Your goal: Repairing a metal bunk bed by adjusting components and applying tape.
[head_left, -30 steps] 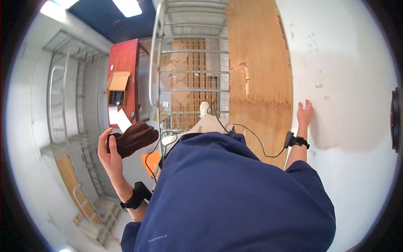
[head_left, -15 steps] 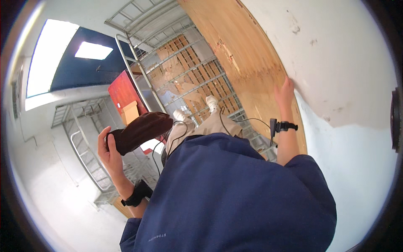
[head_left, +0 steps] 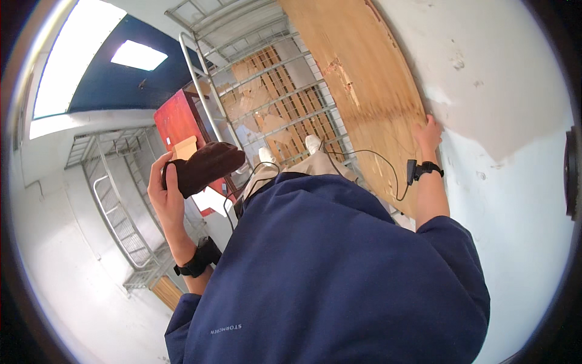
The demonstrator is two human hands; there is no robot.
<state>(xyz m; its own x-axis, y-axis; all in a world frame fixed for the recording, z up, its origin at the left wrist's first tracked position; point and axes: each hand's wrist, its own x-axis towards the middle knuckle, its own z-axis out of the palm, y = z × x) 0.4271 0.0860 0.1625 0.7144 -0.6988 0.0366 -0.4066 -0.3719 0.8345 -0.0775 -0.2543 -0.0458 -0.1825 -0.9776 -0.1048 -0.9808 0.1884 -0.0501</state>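
Note:
A long, soft, dark brown cloth bundle is held up at the left by my left hand, its thumb on the near side. The bundle's far end points right, toward my shoes, and hangs free. My right hand is at the right edge of a large plywood board, thumb over its face; the other fingers are partly hidden at the edge, by the wall. Both wrists wear black straps, and a thin black cable runs from the right one toward my waist.
Below are my white shoes near a metal bed frame with wooden slats and torn cardboard. A red table holds a small carton. Another metal bunk frame stands left. A white wall borders the board.
My left hand has shifted slightly right and up with the cloth bundle, which now looks more bunched. My right hand remains at the board's edge, and the whole view has turned a little.

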